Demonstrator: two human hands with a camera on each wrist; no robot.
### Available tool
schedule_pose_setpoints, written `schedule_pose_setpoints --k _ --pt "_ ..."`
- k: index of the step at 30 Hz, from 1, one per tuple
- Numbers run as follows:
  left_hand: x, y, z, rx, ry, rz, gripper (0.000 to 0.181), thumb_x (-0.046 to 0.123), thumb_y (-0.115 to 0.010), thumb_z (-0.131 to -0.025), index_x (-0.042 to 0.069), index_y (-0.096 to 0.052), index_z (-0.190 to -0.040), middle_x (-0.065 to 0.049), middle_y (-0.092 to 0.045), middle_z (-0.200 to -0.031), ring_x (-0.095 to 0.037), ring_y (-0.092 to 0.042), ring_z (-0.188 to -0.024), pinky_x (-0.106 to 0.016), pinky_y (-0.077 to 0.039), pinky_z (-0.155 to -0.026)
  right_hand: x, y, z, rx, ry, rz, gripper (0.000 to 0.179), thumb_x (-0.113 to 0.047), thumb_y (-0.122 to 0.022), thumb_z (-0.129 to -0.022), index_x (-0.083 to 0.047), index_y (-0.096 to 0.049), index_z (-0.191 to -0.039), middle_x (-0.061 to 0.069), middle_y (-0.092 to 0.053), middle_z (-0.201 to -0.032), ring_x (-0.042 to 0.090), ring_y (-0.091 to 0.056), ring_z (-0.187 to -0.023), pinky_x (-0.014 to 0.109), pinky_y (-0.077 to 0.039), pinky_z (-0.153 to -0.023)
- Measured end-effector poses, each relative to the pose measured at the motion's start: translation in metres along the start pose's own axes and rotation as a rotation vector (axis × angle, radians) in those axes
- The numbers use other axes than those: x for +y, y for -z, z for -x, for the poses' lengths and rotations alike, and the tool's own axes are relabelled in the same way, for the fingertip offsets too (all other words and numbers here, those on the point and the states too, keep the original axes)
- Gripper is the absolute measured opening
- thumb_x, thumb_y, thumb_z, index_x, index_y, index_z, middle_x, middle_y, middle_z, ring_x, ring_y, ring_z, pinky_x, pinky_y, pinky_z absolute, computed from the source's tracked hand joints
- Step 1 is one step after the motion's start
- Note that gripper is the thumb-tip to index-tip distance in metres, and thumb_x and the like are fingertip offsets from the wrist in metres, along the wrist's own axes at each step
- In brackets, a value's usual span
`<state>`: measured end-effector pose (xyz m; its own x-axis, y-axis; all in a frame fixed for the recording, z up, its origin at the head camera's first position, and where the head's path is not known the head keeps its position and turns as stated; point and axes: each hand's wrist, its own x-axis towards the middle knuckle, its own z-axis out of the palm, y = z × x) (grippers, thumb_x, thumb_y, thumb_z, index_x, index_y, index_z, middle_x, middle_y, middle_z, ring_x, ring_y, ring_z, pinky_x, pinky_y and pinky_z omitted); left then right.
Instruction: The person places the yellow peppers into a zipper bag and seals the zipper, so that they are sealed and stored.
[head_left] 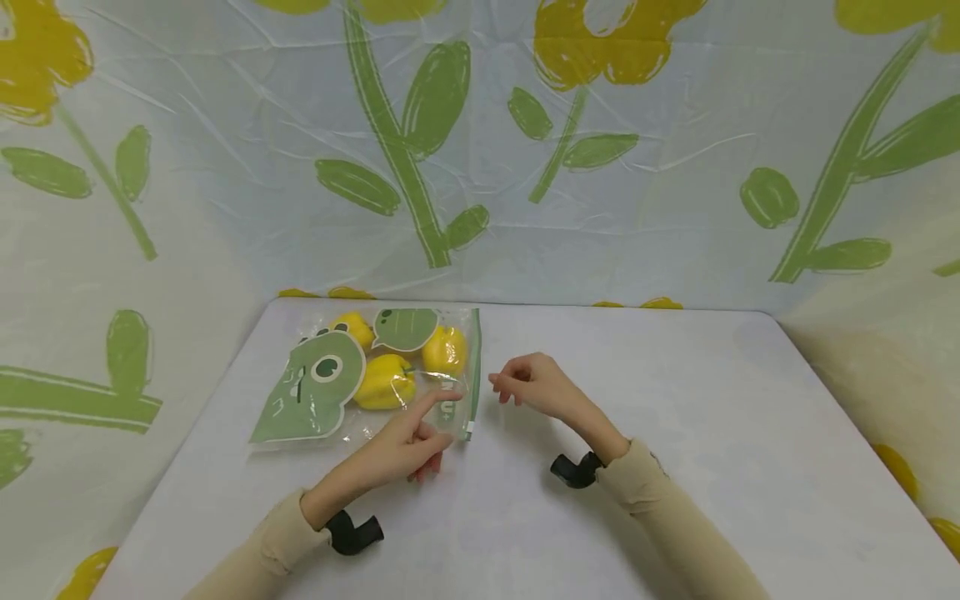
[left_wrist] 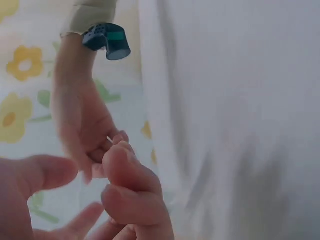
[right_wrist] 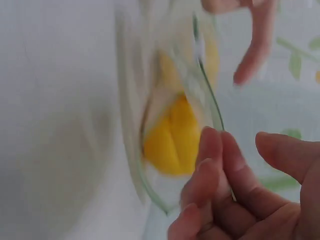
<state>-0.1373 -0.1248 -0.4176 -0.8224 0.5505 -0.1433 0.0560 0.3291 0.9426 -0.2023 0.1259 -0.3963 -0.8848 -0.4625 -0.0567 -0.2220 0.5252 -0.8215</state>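
A clear zip bag (head_left: 307, 396) printed with a green dinosaur lies at the left of the table. Inside it are three yellow bell peppers (head_left: 385, 383). In the right wrist view the bag's green-edged mouth gapes, a yellow pepper (right_wrist: 172, 137) showing behind it. My left hand (head_left: 401, 446) is over the bag's near right corner, index finger stretched across it, the other fingers loosely bent, holding nothing. My right hand (head_left: 543, 385) hovers just right of the mouth, fingers loosely bent and apart from the bag. The left wrist view shows both hands but no bag.
A white slider (head_left: 470, 428) sits at the near end of the bag's green closure strip. The white table (head_left: 712, 400) stretches to the right. Behind and beside it hangs a flower-printed cloth (head_left: 660, 208). Black wrist mounts (head_left: 576, 471) are on both forearms.
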Motion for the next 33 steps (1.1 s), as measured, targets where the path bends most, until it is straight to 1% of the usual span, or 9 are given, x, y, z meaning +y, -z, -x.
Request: schedule_pose_setpoints --k 4,6,9,13,17,19,23,27,33 --pt "-0.014 -0.012 0.007 -0.075 0.074 0.263 0.064 0.014 -0.051 -0.101 0.031 -0.020 -0.155 -0.022 -0.067 -0.080 -0.020 -0.060 -0.053 -0.028 -0.049 -0.050 -0.002 -0.025 0.012 -0.120 -0.052 -0.049 0.038 -0.032 -0.060 -0.097 0.001 -0.073 -0.084 0.011 -0.069 -0.071 0.017 -0.055 -0.058 0.026 -0.042 -0.056" --pt "-0.019 -0.018 0.006 -0.117 0.106 0.400 0.068 0.015 -0.048 -0.102 0.037 -0.013 -0.155 -0.023 -0.068 -0.091 -0.021 -0.064 -0.059 -0.029 -0.051 -0.054 0.001 -0.036 0.014 -0.137 -0.077 -0.113 0.037 -0.030 -0.061 -0.096 0.002 -0.073 -0.083 0.011 -0.068 -0.067 0.015 -0.052 -0.055 0.025 -0.039 -0.054" --pt "-0.025 -0.028 0.001 -0.144 0.150 0.578 0.072 0.017 -0.046 -0.101 0.048 -0.007 -0.153 -0.024 -0.066 -0.106 -0.023 -0.066 -0.069 -0.030 -0.052 -0.062 0.006 -0.047 0.017 -0.117 -0.116 -0.229 0.034 -0.024 -0.063 -0.095 0.005 -0.070 -0.080 0.005 -0.060 -0.061 0.011 -0.042 -0.052 0.023 -0.033 -0.051" --pt "-0.029 -0.039 -0.011 -0.103 0.130 0.684 0.073 0.019 -0.047 -0.102 0.054 -0.005 -0.150 -0.025 -0.061 -0.117 -0.025 -0.067 -0.079 -0.031 -0.052 -0.069 0.011 -0.052 0.018 -0.076 -0.175 -0.406 0.033 -0.020 -0.063 -0.093 0.005 -0.063 -0.072 0.000 -0.053 -0.059 0.010 -0.037 -0.050 0.024 -0.031 -0.051" --pt "-0.030 -0.047 -0.022 -0.008 0.044 0.665 0.065 0.026 -0.046 -0.105 0.050 -0.009 -0.152 -0.028 -0.058 -0.116 -0.026 -0.067 -0.082 -0.032 -0.051 -0.069 0.011 -0.051 0.019 -0.050 -0.192 -0.535 0.031 -0.021 -0.064 -0.093 -0.004 -0.060 -0.066 -0.001 -0.053 -0.058 0.010 -0.037 -0.048 0.024 -0.031 -0.049" --pt "-0.031 -0.049 -0.027 0.046 -0.007 0.613 0.059 0.031 -0.045 -0.106 0.044 -0.014 -0.154 -0.031 -0.058 -0.112 -0.025 -0.067 -0.081 -0.032 -0.051 -0.068 0.010 -0.052 0.019 -0.039 -0.187 -0.568 0.030 -0.020 -0.065 -0.092 -0.006 -0.060 -0.066 -0.001 -0.052 -0.058 0.009 -0.036 -0.046 0.024 -0.029 -0.047" --pt "-0.037 -0.051 -0.030 0.176 -0.108 0.488 0.053 0.029 -0.048 -0.104 0.023 -0.032 -0.154 -0.033 -0.063 -0.100 -0.023 -0.068 -0.075 -0.030 -0.053 -0.066 0.010 -0.055 0.019 -0.042 -0.195 -0.588 0.029 -0.018 -0.065 -0.092 -0.005 -0.060 -0.066 -0.002 -0.050 -0.056 0.008 -0.034 -0.041 0.023 -0.025 -0.042" --pt "-0.046 -0.052 -0.029 0.298 -0.194 0.395 0.042 0.017 -0.057 -0.101 0.003 -0.053 -0.140 -0.029 -0.068 -0.088 -0.019 -0.067 -0.068 -0.028 -0.054 -0.065 0.012 -0.058 0.020 -0.050 -0.233 -0.582 0.027 -0.016 -0.062 -0.090 -0.006 -0.059 -0.065 -0.003 -0.048 -0.054 0.007 -0.033 -0.040 0.022 -0.024 -0.041" --pt "-0.052 -0.053 -0.030 0.336 -0.238 0.400 0.034 0.006 -0.062 -0.096 -0.007 -0.062 -0.127 -0.024 -0.071 -0.084 -0.015 -0.069 -0.065 -0.024 -0.053 -0.062 0.018 -0.061 0.019 -0.088 -0.266 -0.570 0.022 -0.015 -0.059 -0.087 -0.008 -0.057 -0.067 -0.002 -0.048 -0.056 0.008 -0.036 -0.043 0.022 -0.027 -0.043"
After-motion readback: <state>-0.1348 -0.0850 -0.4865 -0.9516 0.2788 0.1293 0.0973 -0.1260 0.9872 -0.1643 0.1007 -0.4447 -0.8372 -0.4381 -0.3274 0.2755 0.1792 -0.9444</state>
